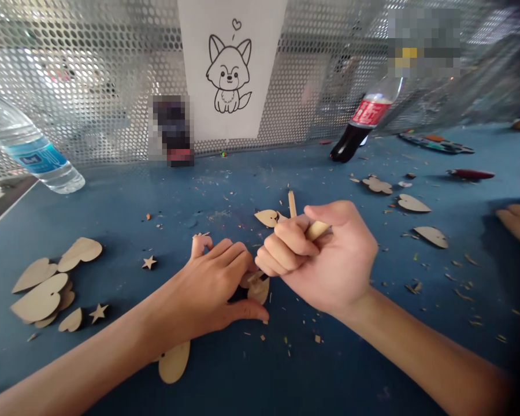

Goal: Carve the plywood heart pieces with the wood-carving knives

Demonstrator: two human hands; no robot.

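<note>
My left hand (208, 283) grips a small wooden heart cutout (259, 290), partly hidden by my fingers. My right hand (323, 257) is closed around a slim wooden-handled tool (316, 231), whose thin blade or tip (255, 276) meets that cutout. A wooden stick end (292, 203) rises above my right fingers, apparently part of the same tool. Just behind my hands lies another wooden heart (266, 218). A larger heart (174, 361) lies below my left forearm. Several wooden hearts (39, 298) and a small wooden star (149, 262) lie to the left.
Shavings litter the blue tabletop (260, 358). Ahead stand a perforated metal screen (91, 75) and a paper fox drawing (229, 69). A water bottle (26, 147) and cola bottle (364, 124) lie beyond. Another person's hand (517, 223) rests at the right edge.
</note>
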